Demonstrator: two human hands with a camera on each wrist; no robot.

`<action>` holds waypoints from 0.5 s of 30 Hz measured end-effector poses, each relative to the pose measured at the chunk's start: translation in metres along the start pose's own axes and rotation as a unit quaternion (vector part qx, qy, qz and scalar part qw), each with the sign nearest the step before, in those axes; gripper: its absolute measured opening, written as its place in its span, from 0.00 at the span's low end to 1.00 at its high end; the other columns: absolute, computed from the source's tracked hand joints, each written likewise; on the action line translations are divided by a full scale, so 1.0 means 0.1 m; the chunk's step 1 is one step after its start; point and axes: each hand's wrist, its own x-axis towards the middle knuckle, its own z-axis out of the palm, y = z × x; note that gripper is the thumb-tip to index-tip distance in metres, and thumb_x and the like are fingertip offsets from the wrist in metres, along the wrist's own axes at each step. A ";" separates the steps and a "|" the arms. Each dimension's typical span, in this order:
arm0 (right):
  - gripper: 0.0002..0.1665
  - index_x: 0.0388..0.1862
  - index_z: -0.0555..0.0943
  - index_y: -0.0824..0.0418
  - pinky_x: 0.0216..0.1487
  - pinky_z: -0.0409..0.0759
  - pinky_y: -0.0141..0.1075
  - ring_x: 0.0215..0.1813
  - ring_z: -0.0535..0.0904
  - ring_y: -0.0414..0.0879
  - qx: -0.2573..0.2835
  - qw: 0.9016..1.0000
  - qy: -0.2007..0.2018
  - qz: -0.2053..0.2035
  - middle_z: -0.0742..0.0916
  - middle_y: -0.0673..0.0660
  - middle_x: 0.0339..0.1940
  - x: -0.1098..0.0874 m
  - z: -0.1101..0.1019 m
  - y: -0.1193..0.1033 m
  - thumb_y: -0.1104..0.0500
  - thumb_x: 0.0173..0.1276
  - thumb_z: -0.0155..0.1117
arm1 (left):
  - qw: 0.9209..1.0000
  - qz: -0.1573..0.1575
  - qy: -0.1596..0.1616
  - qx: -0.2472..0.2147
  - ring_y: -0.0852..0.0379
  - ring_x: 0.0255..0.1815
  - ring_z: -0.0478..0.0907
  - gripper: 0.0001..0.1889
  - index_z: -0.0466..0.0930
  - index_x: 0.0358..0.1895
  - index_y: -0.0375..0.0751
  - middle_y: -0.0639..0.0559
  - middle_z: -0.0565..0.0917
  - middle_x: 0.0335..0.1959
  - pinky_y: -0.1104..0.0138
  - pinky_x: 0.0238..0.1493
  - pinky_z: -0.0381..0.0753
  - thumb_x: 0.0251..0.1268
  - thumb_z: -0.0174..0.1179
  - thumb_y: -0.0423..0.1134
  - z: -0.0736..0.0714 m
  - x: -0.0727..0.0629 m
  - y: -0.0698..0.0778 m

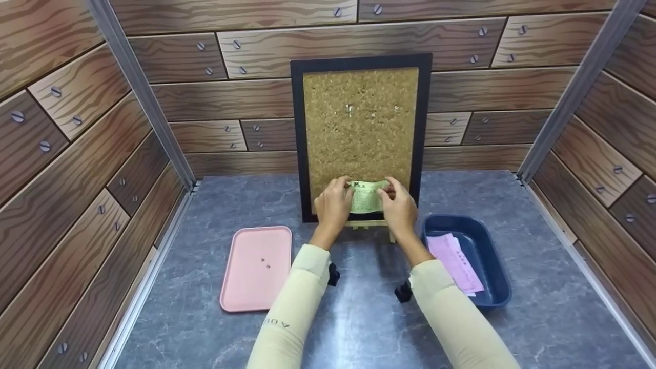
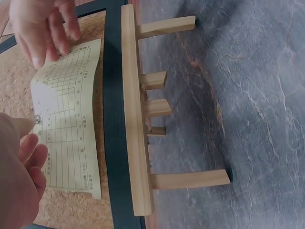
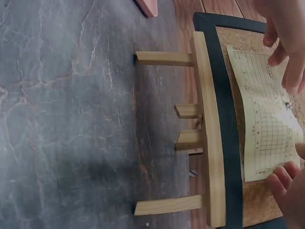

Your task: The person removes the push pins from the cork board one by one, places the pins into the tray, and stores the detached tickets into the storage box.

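Observation:
A pale green printed slip (image 1: 366, 199) lies against the lower part of the framed cork board (image 1: 361, 123), its surface gently bowed. A small pin (image 2: 38, 119) shows near the middle of its upper edge. At the slip's left side is my left hand (image 1: 334, 204), thumb and forefinger on the upper edge close to the pin. My right hand (image 1: 400, 207) pinches the upper right corner between thumb and forefinger. The other fingers of both hands are curled. Fingers partly hide the slip's upper edge in both wrist views.
The board stands on a wooden easel (image 2: 136, 119) whose legs jut forward. Left of it lies a pink tray (image 1: 251, 287) with two small dark bits on it. A dark blue bin (image 1: 499, 287) with pink slips (image 1: 456, 261) stands right. Wood-patterned walls (image 1: 246, 97) enclose the table.

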 end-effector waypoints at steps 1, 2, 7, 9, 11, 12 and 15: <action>0.23 0.61 0.82 0.55 0.46 0.79 0.50 0.44 0.87 0.49 -0.008 1.000 -0.002 -0.009 0.90 0.54 0.43 0.01 0.01 -0.02 0.54 0.68 0.69 | 1.000 0.001 0.000 0.000 0.56 0.34 0.87 0.08 0.87 0.47 0.53 0.60 0.88 0.39 0.59 0.28 0.81 0.66 0.65 0.44 0.01 0.00 0.00; 0.23 0.61 0.82 0.54 0.45 0.79 0.50 0.43 0.87 0.49 -0.016 1.000 -0.002 -0.018 0.90 0.53 0.43 0.02 0.02 -0.03 0.54 0.67 0.70 | 1.000 0.001 0.001 -0.001 0.56 0.34 0.87 0.08 0.87 0.47 0.53 0.60 0.88 0.38 0.59 0.28 0.81 0.66 0.66 0.44 0.01 0.01 0.00; 0.19 0.55 0.86 0.50 0.40 0.79 0.49 0.41 0.86 0.47 -0.053 0.997 -0.002 -0.048 0.88 0.52 0.43 0.05 0.07 -0.07 0.52 0.66 0.71 | 1.000 -0.001 0.005 -0.005 0.55 0.35 0.87 0.08 0.86 0.46 0.53 0.60 0.87 0.37 0.57 0.29 0.81 0.66 0.66 0.45 0.03 0.03 0.00; 0.16 0.52 0.87 0.51 0.40 0.79 0.49 0.42 0.85 0.48 -0.060 0.997 -0.001 -0.050 0.87 0.52 0.44 0.06 0.08 -0.07 0.53 0.65 0.72 | 1.000 -0.003 0.005 -0.007 0.55 0.35 0.87 0.08 0.87 0.45 0.53 0.60 0.87 0.37 0.57 0.30 0.82 0.66 0.66 0.44 0.05 0.02 0.00; 0.14 0.50 0.88 0.51 0.41 0.79 0.48 0.43 0.85 0.48 -0.062 0.997 0.001 -0.047 0.87 0.52 0.45 0.07 0.09 -0.08 0.53 0.65 0.72 | 1.000 -0.004 0.005 -0.008 0.55 0.34 0.87 0.08 0.87 0.45 0.53 0.59 0.87 0.37 0.57 0.30 0.82 0.66 0.67 0.44 0.06 0.02 0.00; 0.14 0.49 0.88 0.52 0.41 0.79 0.49 0.43 0.85 0.49 -0.062 0.997 0.002 -0.044 0.87 0.53 0.45 0.08 0.09 -0.08 0.53 0.64 0.72 | 1.000 -0.005 0.005 -0.009 0.54 0.34 0.87 0.08 0.87 0.45 0.53 0.59 0.87 0.37 0.57 0.30 0.82 0.66 0.67 0.45 0.07 0.01 0.00; 0.12 0.45 0.88 0.53 0.43 0.78 0.51 0.47 0.83 0.51 -0.060 0.997 0.007 -0.042 0.85 0.54 0.47 0.10 0.10 -0.09 0.53 0.63 0.73 | 1.000 -0.010 0.008 -0.008 0.54 0.34 0.87 0.08 0.87 0.45 0.52 0.59 0.87 0.37 0.56 0.30 0.82 0.66 0.67 0.46 0.10 0.01 0.01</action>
